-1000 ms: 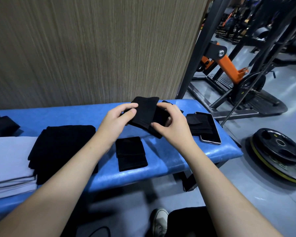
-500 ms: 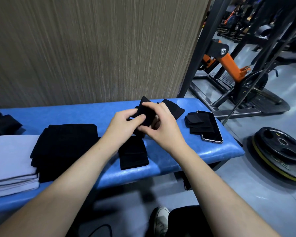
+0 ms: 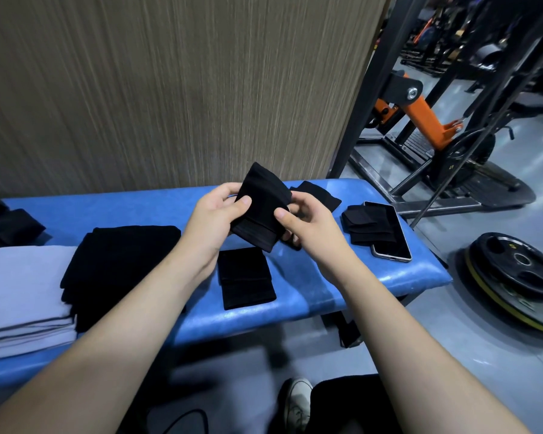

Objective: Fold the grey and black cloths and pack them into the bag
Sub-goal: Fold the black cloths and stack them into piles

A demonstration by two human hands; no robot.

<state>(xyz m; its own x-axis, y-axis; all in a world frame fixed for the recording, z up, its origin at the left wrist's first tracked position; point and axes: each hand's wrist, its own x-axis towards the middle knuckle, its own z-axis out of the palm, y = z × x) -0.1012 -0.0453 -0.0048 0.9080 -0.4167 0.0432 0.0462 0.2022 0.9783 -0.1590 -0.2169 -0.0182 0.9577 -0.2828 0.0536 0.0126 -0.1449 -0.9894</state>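
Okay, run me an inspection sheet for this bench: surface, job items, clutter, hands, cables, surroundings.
Surface: blue padded bench, bare patches showing.
Job's things: small black cloth held above the bench; folded small black cloth lying flat; black cloth stack; grey cloth stack; no bag seen.
Clutter: phone under a folded black cloth.
Hands: left hand and right hand both pinch the small black cloth.
Cables: dark cable on the floor.
Surroundings: weight plates, gym machine.
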